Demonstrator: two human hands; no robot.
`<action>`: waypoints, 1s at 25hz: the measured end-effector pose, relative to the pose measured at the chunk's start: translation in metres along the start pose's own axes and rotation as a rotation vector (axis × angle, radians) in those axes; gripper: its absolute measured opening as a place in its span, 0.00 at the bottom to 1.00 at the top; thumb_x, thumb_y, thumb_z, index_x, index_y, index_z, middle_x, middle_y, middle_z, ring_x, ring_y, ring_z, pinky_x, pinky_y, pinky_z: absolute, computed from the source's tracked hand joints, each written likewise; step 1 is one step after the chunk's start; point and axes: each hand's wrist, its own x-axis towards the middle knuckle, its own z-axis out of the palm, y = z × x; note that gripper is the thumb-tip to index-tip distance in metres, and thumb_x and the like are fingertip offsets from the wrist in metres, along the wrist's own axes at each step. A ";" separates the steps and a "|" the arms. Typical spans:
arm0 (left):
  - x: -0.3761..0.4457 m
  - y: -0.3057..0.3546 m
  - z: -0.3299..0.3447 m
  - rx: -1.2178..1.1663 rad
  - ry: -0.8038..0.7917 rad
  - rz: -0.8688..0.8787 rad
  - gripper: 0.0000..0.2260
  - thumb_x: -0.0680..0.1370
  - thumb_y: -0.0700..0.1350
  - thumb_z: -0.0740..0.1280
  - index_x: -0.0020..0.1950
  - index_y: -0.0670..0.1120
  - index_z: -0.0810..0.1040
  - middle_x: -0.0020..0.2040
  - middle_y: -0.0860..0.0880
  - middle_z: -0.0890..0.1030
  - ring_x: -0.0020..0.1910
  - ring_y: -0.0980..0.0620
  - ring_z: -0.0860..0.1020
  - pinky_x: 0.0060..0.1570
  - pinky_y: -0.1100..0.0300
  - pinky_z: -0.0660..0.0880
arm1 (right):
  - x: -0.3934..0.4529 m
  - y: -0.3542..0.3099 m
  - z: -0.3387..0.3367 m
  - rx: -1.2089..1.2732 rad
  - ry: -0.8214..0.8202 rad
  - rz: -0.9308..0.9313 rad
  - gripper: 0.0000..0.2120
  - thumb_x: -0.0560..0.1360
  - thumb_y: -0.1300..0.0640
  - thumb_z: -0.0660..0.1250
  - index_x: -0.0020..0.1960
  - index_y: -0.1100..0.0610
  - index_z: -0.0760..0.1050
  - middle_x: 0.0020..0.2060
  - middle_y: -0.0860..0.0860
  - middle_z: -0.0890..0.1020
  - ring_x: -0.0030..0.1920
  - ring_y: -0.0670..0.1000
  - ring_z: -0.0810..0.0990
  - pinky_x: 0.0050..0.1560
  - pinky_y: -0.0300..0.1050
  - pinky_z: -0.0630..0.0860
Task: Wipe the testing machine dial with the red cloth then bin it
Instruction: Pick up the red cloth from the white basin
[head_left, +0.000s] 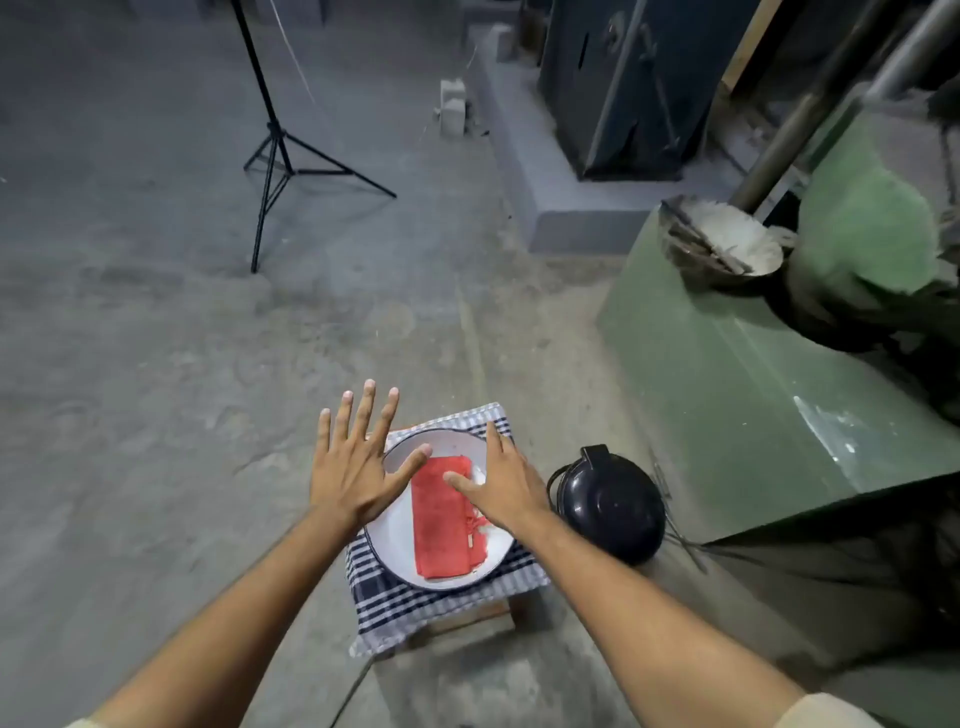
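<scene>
A folded red cloth (445, 519) lies in a white plate (395, 535) on a small stool covered with a checked blue-and-white cloth (405, 603). My left hand (358, 462) hovers over the plate's left rim with fingers spread wide and holds nothing. My right hand (501, 483) reaches down over the plate's right side, its thumb touching the top of the red cloth, fingers apart. A black lidded bin (610, 504) stands on the floor just right of the stool. The green testing machine (753, 395) rises at the right; its dial is not in sight.
A black tripod stand (275, 150) stands on the concrete floor at the upper left. A dark metal cabinet (623, 88) sits on a raised concrete plinth at the top. A round pan of white material (727, 244) rests on the green machine.
</scene>
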 end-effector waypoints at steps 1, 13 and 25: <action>0.002 -0.008 0.011 -0.005 -0.035 -0.019 0.46 0.74 0.80 0.42 0.89 0.59 0.45 0.88 0.53 0.39 0.89 0.44 0.46 0.86 0.41 0.42 | 0.009 0.001 0.017 0.031 -0.034 0.045 0.54 0.77 0.31 0.68 0.86 0.59 0.46 0.83 0.59 0.63 0.80 0.60 0.67 0.75 0.55 0.69; 0.016 -0.053 0.051 -0.025 -0.031 -0.095 0.46 0.74 0.79 0.41 0.89 0.59 0.45 0.90 0.51 0.42 0.89 0.46 0.44 0.86 0.45 0.37 | 0.065 -0.012 0.139 0.148 -0.037 0.417 0.66 0.64 0.41 0.85 0.84 0.63 0.47 0.77 0.60 0.67 0.77 0.62 0.67 0.72 0.58 0.72; 0.034 -0.030 0.030 -0.133 -0.067 -0.238 0.49 0.73 0.79 0.42 0.89 0.55 0.52 0.90 0.50 0.45 0.89 0.46 0.45 0.87 0.43 0.41 | 0.046 0.050 0.095 1.964 -0.394 0.416 0.28 0.66 0.68 0.70 0.67 0.65 0.81 0.62 0.59 0.85 0.61 0.61 0.85 0.65 0.61 0.80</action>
